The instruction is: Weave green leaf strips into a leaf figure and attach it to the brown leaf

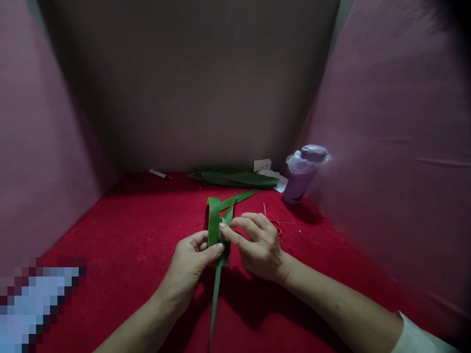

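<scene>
Head view: left hand (195, 260) pinches the looped leaf strip (214, 218) between thumb and fingers; right hand (259, 245) closes its fingertips on the same strip from the other side; strip held over the red cloth (121, 245), centre, tail trailing toward the viewer; leaf pile (239, 179), bottle (303, 176) and pen (159, 173) behind.

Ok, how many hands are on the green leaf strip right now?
2. The left hand pinches the green leaf strip from its left side; the right hand holds it from the right. No other hands show.
</scene>
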`<state>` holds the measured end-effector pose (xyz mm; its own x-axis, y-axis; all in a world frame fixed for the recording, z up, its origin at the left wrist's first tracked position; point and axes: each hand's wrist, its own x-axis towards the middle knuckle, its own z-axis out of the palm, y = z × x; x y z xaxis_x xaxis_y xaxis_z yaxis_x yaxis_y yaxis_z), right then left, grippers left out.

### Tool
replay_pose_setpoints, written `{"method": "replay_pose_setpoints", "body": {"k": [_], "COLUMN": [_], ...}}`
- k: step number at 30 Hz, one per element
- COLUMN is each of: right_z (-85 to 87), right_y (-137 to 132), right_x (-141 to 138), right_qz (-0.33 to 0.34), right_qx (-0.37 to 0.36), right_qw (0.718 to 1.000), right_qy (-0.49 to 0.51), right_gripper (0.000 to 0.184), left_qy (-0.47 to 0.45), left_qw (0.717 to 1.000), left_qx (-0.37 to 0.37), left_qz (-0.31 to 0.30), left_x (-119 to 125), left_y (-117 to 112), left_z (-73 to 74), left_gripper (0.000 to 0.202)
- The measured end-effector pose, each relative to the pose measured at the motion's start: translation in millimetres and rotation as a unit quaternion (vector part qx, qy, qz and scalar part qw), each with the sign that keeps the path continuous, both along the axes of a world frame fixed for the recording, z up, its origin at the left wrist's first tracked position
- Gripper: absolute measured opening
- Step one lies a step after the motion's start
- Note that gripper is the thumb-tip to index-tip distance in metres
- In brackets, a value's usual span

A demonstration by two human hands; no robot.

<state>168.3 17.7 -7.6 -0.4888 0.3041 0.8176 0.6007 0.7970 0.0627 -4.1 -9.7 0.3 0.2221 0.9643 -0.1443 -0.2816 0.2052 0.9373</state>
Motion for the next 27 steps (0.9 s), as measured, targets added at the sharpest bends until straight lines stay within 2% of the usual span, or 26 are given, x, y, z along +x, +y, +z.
{"method": "replay_pose_setpoints", "body": {"k": [3, 6, 8, 15, 20, 27], "right_z": [4.5, 8.8, 9.9, 7.8, 11.2, 14.1], "right_y": [-7, -15, -18, -18, -17, -14], "right_x": [-3, -9, -13, -17, -14, -10], "right_qz": [0.006, 0.006, 0.017, 0.033, 0.021, 0.019], "right_qx": [-0.094, -0.224, -0.273, -0.314, -0.314, -0.330], "right_qw": [0.991, 0.961, 0.945, 0.929, 0.928, 0.920], "right_qy": [0.091, 0.164, 0.181, 0.195, 0.199, 0.210], "right_gripper": [0.025, 0.007, 0.009, 0.014, 0.018, 0.020], "left_qy": [0.021, 0.023, 0.020, 0.021, 0.024, 0.035], "left_qw": [0.999, 0.999, 0.999, 1.000, 1.000, 0.999], "left_qx": [-0.010, -0.009, -0.003, 0.011, 0.013, 0.032], "left_qz": [0.024, 0.031, 0.031, 0.019, -0.001, -0.022], "left_x": [1, 3, 5, 7, 7, 10], "left_y": [-1, -3, -3, -3, -5, -7], "left_z": [2.7, 5.8, 6.3, 0.4, 1.5, 2.9], "left_gripper": [0.028, 0.028, 0.029, 0.025, 0.026, 0.017]}}
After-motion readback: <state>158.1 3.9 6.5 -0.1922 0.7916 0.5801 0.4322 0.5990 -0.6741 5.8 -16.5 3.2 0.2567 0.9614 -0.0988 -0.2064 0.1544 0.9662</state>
